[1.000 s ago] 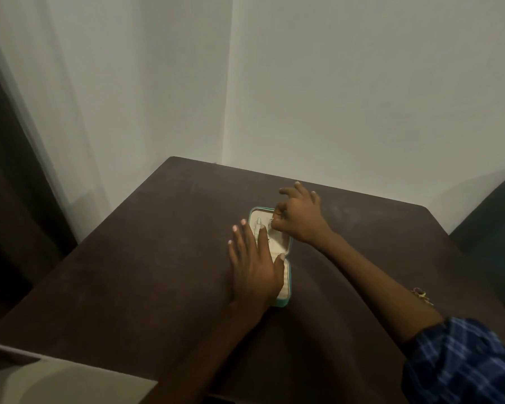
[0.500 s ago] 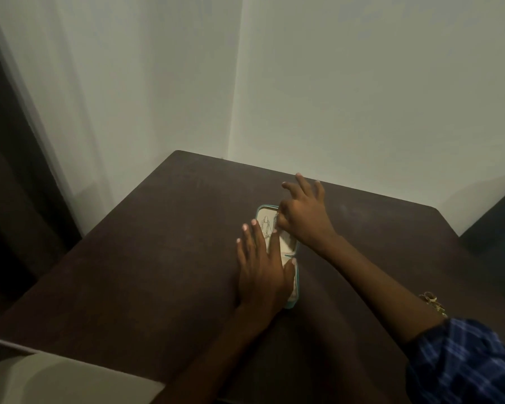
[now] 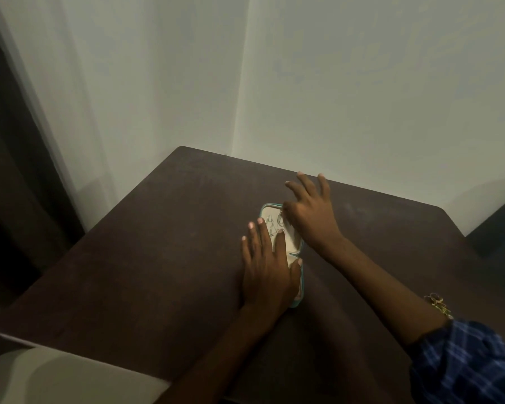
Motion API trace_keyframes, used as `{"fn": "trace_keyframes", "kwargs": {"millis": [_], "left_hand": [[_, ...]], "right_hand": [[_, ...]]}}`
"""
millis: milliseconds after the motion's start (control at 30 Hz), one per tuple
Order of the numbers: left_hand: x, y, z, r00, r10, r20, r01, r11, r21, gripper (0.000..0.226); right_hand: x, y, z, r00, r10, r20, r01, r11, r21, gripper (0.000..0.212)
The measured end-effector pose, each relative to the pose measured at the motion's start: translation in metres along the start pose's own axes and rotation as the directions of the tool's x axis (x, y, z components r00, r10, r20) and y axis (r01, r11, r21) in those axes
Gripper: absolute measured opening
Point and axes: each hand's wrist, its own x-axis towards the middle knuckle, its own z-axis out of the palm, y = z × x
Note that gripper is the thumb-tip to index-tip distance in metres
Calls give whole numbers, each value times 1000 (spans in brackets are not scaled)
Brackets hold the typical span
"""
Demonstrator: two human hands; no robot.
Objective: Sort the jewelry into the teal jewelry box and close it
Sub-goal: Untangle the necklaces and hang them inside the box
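The teal jewelry box (image 3: pixel 266 205) lies open flat in the middle of the dark table, its cream lining showing. My left hand (image 3: pixel 267 272) rests flat on the near half, fingers straight and reaching onto the far half. Thin silver jewelry (image 3: pixel 271 225) lies in the far half. My right hand (image 3: pixel 312 217) hovers over that half's right side. Its thumb and forefinger dip to a silver piece at the lining while the other fingers splay upward. A gold jewelry piece (image 3: pixel 438 305) lies on the table beside my right forearm.
The dark brown table (image 3: pixel 158 243) stands in a corner of pale walls. A dark curtain hangs at the left. A dark chair or cushion (image 3: pixel 499 225) shows at the right edge. A pale surface lies below the table's near-left corner.
My right hand's outer fingers have spread wider and lifted above the far half. My left hand stays pressed on the box. The camera view shifted slightly.
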Motion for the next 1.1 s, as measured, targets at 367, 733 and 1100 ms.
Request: {"fn": "trace_keyframes", "kwargs": {"millis": [367,733,1100], "left_hand": [[0,1,1,1000,-2,-21,2,1000,-3,65],[0,-1,3,1000,4,-23,-4,1000,-21,64],[-2,0,2,999,12,-37,-13,1000,-24,65]], "right_hand": [[1,5,5,993,52,-107,-48,998,40,14],[-14,5,7,982,169,-88,-151,972,181,16],[-28,-13,18,980,200,-13,-193,957,215,22]]}}
